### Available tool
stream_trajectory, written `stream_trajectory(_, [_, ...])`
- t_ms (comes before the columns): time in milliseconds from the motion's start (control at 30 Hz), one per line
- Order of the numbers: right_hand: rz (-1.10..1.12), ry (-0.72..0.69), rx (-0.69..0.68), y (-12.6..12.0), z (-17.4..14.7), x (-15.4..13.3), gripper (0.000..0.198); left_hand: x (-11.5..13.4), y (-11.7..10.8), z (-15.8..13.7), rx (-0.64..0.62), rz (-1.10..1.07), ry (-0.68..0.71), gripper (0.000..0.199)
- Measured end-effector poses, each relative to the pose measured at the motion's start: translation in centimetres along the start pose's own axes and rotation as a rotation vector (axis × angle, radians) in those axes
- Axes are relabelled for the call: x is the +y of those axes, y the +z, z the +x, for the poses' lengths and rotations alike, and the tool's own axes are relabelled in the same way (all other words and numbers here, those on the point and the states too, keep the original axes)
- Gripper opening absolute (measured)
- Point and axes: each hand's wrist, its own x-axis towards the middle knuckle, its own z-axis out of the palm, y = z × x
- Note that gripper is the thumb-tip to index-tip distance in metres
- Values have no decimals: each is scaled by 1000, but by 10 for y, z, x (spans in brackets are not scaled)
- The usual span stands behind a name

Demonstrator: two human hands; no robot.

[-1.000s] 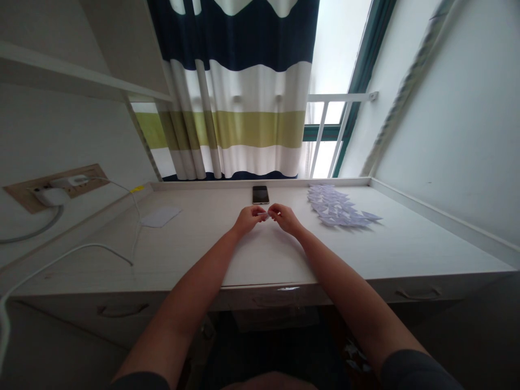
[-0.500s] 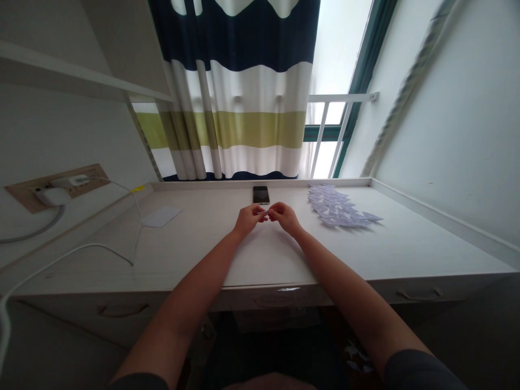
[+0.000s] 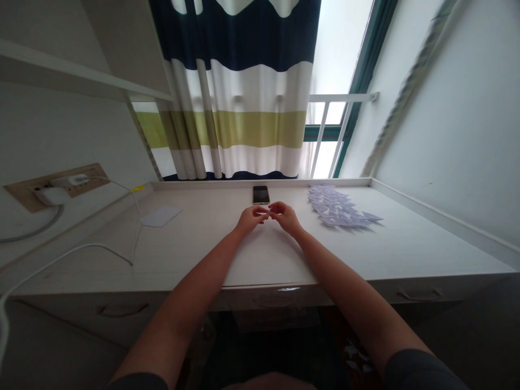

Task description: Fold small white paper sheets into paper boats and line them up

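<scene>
Only the fingers show movement since the earlier frame: both sets of fingertips are slightly re-set, while the rest of the layout matches. Left hand [image 3: 249,218] and right hand [image 3: 283,215] meet over the middle of the tabletop [image 3: 264,257], just near of the phone [image 3: 260,195], each with thumb and fingers drawn into a pinch. Between the fingertips is a small white piece [image 3: 266,212], apparently paper; it is mostly covered, and its exact shape cannot be told.

Handling, as judged: very light, thin and dry, soft across a single layer but stiffer where folded. Slipping is unlikely under a light pinch; creasing in the wrong place or tearing at a point is the likelier fault. Best hold is by opposite edges or along a fold, between thumb and forefinger, clear of any sharp tip.

To the right lies a spread of pointed, folded paper pieces [image 3: 337,207], overlapping closely. Flat white paper [image 3: 161,216] lies at left, beside the white cable [image 3: 136,244].
</scene>
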Motion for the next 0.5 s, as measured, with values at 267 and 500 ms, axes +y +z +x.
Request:
stream_trajectory(267, [2, -5, -40, 2, 0, -2, 19, -5, 1, 2, 4, -87, -11, 29])
stream_trajectory(500, [0, 1, -45, 2, -1, -6, 16, 1, 2, -1, 23, -85, -31, 30])
